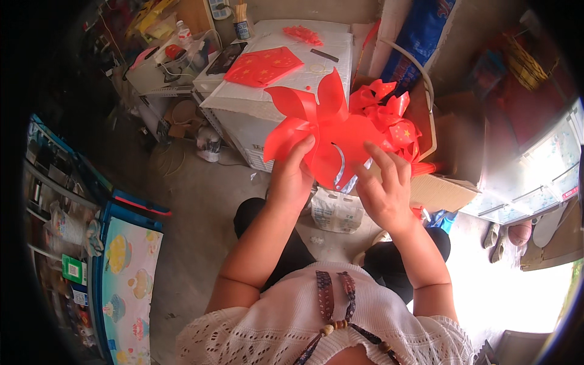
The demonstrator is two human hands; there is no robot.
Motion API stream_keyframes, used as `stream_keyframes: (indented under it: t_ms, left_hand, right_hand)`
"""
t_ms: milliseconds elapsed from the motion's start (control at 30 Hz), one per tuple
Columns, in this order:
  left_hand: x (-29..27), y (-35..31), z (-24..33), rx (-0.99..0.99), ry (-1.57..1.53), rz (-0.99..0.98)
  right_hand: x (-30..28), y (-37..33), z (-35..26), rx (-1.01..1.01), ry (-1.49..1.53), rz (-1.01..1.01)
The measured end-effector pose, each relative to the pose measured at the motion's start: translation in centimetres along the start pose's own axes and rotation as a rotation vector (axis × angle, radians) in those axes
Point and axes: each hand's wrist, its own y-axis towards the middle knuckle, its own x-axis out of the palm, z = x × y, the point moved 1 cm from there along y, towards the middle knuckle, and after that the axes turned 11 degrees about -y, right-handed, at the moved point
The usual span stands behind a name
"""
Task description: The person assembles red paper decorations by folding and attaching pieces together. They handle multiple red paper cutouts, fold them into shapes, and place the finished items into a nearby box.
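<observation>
In front of me is a red plastic pinwheel (331, 125) with curled, pointed blades. A curved slit shows in its lower part. My left hand (291, 177) is closed on its left side, with the thumb on the near face. My right hand (387, 190) is at its right edge with bent fingers against the blade; the thumb side is partly hidden. Behind it, a stack of flat red sheets with yellow stars (263, 66) lies on a white-topped box (225, 100). A pile of small red pieces (302, 34) lies farther back.
Finished red pinwheels (398, 131) fill an open cardboard box (447, 191) at the right. A white plastic bag (337, 211) stands between my knees. A cup of sticks (241, 27) and a bottle (184, 33) stand at the back left. Patterned panel (131, 274) at the left.
</observation>
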Motion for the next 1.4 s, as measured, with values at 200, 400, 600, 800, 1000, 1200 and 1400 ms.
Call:
stream_keyframes:
  t_ms: [200, 400, 600, 800, 1000, 1200, 1400]
  left_hand:
    - [0.0, -0.2, 0.1, -0.033, 0.069, -0.030]
    - [0.5, -1.0, 0.1, -0.010, 0.310, -0.050]
    - [0.5, -1.0, -0.2, 0.040, 0.381, -0.133]
    - [0.3, -1.0, 0.0, 0.056, 0.455, -0.185]
    - [-0.5, -0.8, -0.6, 0.049, 0.386, -0.267]
    - [0.2, -1.0, -1.4, 0.083, 0.302, -0.163]
    - [-0.3, -1.0, -1.9, 0.142, 0.392, -0.119]
  right_hand:
    - [-0.5, 0.4, 0.8, -0.021, 0.255, 0.034]
    - [-1.3, 2.7, 0.7, 0.184, 0.482, -0.036]
    - [-0.8, 3.1, 0.3, 0.296, 0.538, -0.048]
    - [-0.2, 3.5, 0.0, 0.358, 0.520, -0.065]
    - [0.6, 3.5, -0.3, 0.406, 0.475, -0.100]
    - [1.0, 3.5, -1.0, 0.359, 0.301, -0.065]
    - [1.4, 3.0, -1.3, 0.086, 0.137, 0.052]
